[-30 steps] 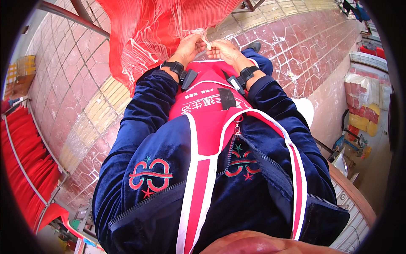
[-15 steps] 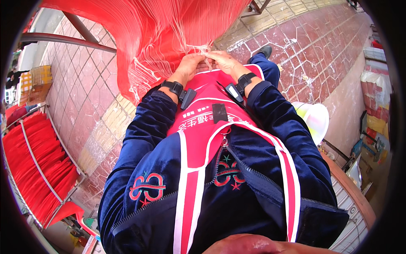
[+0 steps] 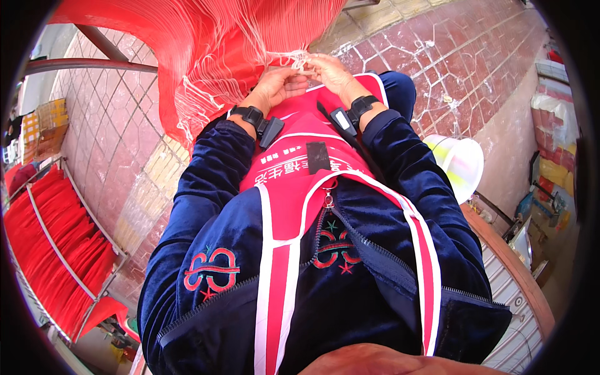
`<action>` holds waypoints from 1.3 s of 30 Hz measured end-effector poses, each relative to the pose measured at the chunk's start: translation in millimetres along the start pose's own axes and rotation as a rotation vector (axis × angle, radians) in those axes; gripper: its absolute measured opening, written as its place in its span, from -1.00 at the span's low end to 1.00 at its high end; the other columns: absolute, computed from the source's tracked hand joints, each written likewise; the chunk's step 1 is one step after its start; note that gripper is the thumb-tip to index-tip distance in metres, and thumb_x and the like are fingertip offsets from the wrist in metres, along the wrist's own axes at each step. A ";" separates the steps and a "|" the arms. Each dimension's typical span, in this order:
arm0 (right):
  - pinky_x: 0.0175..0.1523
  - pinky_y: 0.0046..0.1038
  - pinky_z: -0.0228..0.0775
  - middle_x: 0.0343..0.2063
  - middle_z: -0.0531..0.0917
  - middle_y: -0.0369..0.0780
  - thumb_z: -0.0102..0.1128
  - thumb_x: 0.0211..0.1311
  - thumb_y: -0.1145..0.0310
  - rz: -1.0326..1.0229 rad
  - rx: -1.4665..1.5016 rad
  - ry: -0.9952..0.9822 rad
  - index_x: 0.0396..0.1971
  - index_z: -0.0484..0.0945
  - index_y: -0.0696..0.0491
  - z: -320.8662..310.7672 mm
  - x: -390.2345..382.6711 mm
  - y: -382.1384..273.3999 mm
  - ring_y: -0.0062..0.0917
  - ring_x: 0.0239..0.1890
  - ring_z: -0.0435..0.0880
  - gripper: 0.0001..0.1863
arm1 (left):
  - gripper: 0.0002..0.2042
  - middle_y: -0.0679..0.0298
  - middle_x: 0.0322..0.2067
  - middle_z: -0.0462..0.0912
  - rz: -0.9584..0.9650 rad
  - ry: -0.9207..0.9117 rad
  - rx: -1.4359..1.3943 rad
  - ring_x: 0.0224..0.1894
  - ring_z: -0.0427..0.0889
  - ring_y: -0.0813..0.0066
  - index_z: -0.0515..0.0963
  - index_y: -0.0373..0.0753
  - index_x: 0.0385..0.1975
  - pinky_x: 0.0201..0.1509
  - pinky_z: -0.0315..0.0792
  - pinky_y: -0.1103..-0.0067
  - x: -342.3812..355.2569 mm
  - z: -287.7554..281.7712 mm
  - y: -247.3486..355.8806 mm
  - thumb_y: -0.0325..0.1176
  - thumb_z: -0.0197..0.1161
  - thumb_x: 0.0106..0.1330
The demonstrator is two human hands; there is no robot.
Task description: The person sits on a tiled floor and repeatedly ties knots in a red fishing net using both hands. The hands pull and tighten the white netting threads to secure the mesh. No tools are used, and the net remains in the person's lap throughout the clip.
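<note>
A red cloth (image 3: 212,37) with long pale fringe threads hangs at the top of the view. Both my hands are at a bunch of white threads (image 3: 297,61) on its lower edge, above my pink apron (image 3: 290,162). The fingers of my left hand (image 3: 282,84) are curled at the strands from the left; those of my right hand (image 3: 326,71) pinch them from the right, close beside. Part of the knotted bunch is hidden by my fingers. Each wrist has a black strapped device.
A metal frame (image 3: 100,66) stands behind the cloth. Red fabric (image 3: 56,244) hangs on a rack at left, near cartons (image 3: 50,119). A white bucket (image 3: 461,172) sits to my right. Stacked bags (image 3: 553,150) lie at far right over the tiled floor (image 3: 450,81).
My hands have shifted slightly, staying together on the white threads, with the strands now bunched between them. The view has moved a little, showing more of the white bucket.
</note>
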State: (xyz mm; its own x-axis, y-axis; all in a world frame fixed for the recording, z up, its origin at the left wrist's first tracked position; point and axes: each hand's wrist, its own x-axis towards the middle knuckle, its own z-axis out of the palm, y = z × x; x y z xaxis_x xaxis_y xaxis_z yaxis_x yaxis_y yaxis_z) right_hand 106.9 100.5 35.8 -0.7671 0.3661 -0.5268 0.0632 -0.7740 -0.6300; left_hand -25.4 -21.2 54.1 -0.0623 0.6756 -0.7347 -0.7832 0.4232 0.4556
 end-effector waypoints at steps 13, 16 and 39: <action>-0.15 -0.51 0.44 -0.37 0.60 -0.22 0.06 0.20 0.37 -0.091 0.294 0.110 -0.29 0.49 0.13 -17.1 7.6 8.0 -0.50 -0.25 0.59 -0.84 | -0.77 0.11 -0.13 0.55 0.194 -0.001 -0.048 -0.04 0.53 0.25 0.42 -0.31 -0.12 0.04 0.43 0.40 -4.2 6.3 -4.3 -0.36 0.01 0.29; -0.23 -0.57 0.43 -0.37 0.61 -0.24 0.07 0.21 0.38 -0.099 0.304 0.089 -0.29 0.50 0.12 -18.6 10.2 10.1 -0.55 -0.30 0.58 -0.85 | -0.76 0.09 -0.09 0.52 0.230 -0.059 -0.119 0.03 0.48 0.20 0.41 -0.31 -0.10 0.11 0.37 0.36 -6.2 8.9 -5.2 -0.36 0.01 0.29; -0.33 -0.64 0.37 -0.51 0.57 -0.36 0.26 0.06 0.18 0.137 -0.174 -0.013 -0.38 0.55 0.00 -14.3 2.6 11.5 -0.68 -0.47 0.50 -0.78 | -0.90 0.28 -0.42 0.60 0.223 0.063 0.220 -0.37 0.60 0.54 0.49 -0.22 -0.33 -0.27 0.52 0.64 13.8 0.5 -10.5 -0.38 0.19 0.22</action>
State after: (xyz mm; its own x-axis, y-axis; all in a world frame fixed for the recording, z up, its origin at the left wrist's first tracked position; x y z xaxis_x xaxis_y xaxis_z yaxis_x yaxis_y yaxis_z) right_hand 114.8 99.9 19.1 -0.7517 0.2560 -0.6078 0.2758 -0.7151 -0.6423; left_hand -17.7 -16.0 39.5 -0.2612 0.7306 -0.6309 -0.5936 0.3938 0.7018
